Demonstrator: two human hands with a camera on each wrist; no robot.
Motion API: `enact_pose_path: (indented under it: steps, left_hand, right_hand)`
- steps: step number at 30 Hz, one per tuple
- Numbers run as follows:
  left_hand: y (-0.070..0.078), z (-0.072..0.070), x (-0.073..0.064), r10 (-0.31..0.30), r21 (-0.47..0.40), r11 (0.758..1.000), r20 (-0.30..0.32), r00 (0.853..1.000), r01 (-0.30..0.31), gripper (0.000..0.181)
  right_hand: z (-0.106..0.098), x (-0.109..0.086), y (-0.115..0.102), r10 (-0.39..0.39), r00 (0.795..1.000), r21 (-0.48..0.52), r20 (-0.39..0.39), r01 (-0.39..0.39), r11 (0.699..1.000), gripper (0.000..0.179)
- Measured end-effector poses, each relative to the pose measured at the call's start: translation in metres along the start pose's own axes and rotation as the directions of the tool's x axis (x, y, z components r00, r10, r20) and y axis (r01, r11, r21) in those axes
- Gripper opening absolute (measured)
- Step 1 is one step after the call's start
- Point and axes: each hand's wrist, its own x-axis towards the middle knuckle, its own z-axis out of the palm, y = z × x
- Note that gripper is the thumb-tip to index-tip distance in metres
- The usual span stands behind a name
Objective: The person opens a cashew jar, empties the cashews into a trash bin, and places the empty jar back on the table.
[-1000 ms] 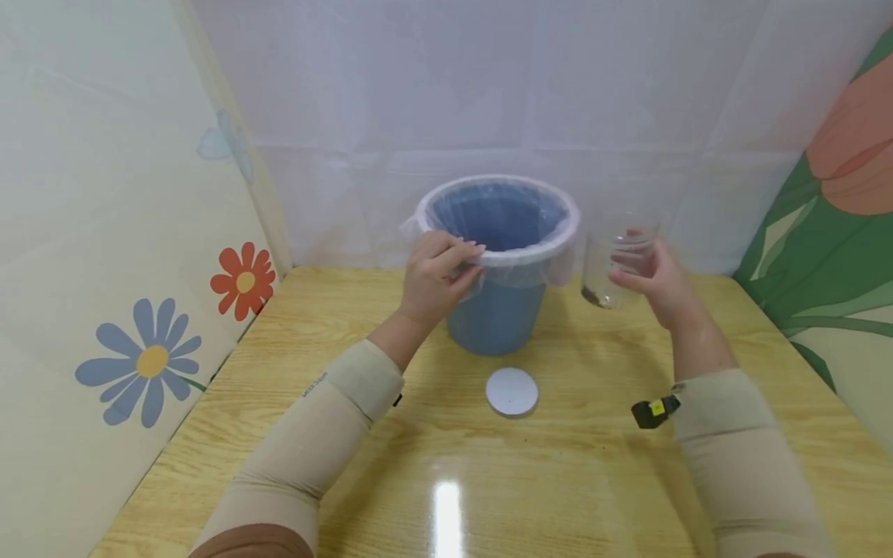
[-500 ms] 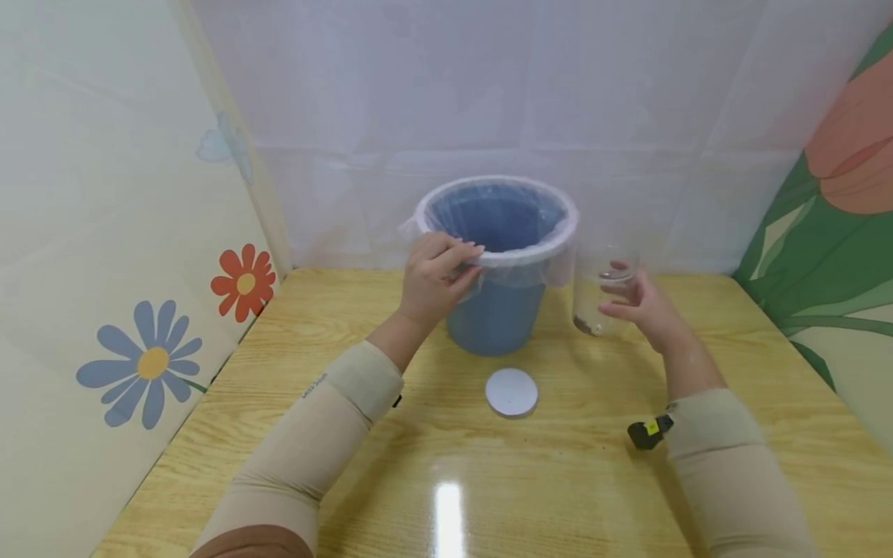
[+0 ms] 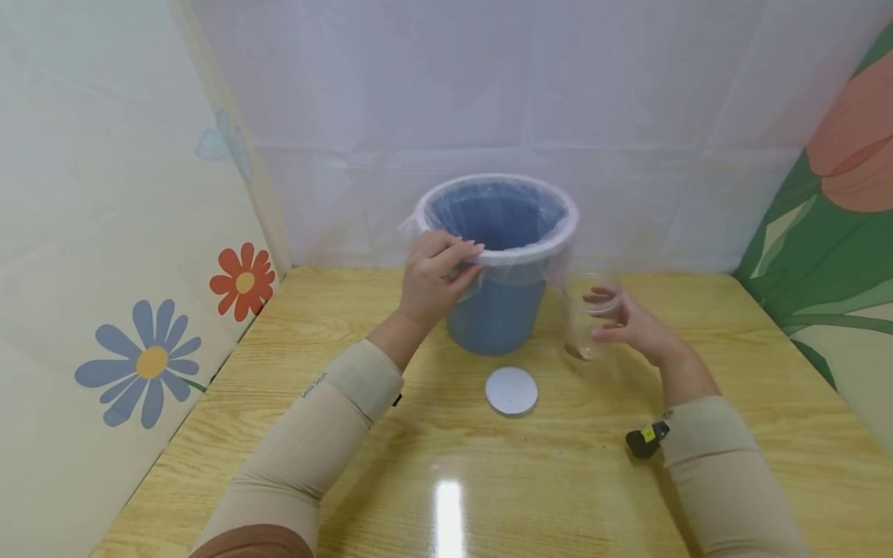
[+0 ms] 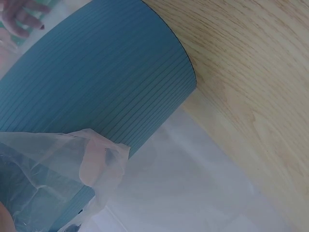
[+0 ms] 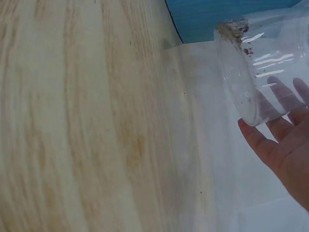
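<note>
A blue trash can (image 3: 495, 310) with a white rim and a clear plastic liner (image 3: 558, 267) stands at the back of the table. My left hand (image 3: 434, 270) grips its front left rim over the liner, fingers on top and thumb below. To the right of the can, my right hand (image 3: 645, 329) holds a clear jar (image 3: 576, 325) from its right side, low over the table. Dark residue (image 5: 234, 30) clings inside the jar at its bottom edge. A round white lid (image 3: 512, 392) lies in front of the can. In the left wrist view the translucent liner (image 4: 116, 162) partly covers the thumb.
The wooden table (image 3: 446, 457) reaches back to a pale cloth wall (image 3: 391, 101). Flower-printed panels (image 3: 139, 232) flank it on both sides. Small dark specks lie on the tabletop right of the lid.
My right hand has lowered the jar toward the table, moving it left and closer to the can. The left hand stays on the rim; the can and lid have not moved.
</note>
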Motion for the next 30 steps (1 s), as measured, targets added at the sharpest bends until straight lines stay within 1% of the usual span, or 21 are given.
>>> enact_pose_path:
  steps: [1, 5, 9, 13, 18, 24, 30]
  left_hand:
    - [0.000, 0.000, 0.000, 0.000, 0.000, 1.000, 0.000, 1.000, 0.000, 0.016]
    - [-0.001, 0.001, 0.000, 0.001, 0.005, 1.000, 0.001, 1.000, -0.001, 0.016]
    - [0.000, 0.001, 0.000, -0.001, 0.009, 1.000, 0.002, 1.000, 0.001, 0.016]
    - [0.001, 0.001, 0.000, -0.004, 0.010, 1.000, 0.003, 1.000, 0.004, 0.016]
    - [0.001, 0.001, 0.000, -0.006, 0.013, 1.000, 0.001, 1.000, 0.006, 0.015]
    - [0.001, 0.001, -0.001, -0.003, 0.013, 1.000, -0.007, 1.000, 0.003, 0.015]
    - [0.001, 0.000, -0.001, -0.003, 0.009, 1.000, -0.006, 1.000, 0.003, 0.015]
  right_hand:
    - [0.001, 0.000, 0.001, -0.001, 1.000, 0.010, 0.011, 0.001, 1.000, 0.080]
    - [0.003, 0.000, 0.007, -0.013, 0.998, 0.026, 0.064, 0.012, 1.000, 0.080]
    - [0.006, -0.002, 0.012, 0.008, 0.994, 0.024, 0.105, -0.010, 1.000, 0.081]
    - [0.008, -0.004, 0.016, 0.045, 0.990, 0.024, 0.135, -0.049, 0.999, 0.082]
    - [0.011, -0.005, 0.018, 0.068, 0.984, 0.045, 0.163, -0.077, 0.996, 0.084]
    - [0.013, -0.005, 0.018, 0.061, 0.978, 0.026, 0.201, -0.068, 0.997, 0.087]
    - [0.014, -0.005, 0.017, 0.101, 0.975, 0.010, 0.196, -0.105, 0.994, 0.089]
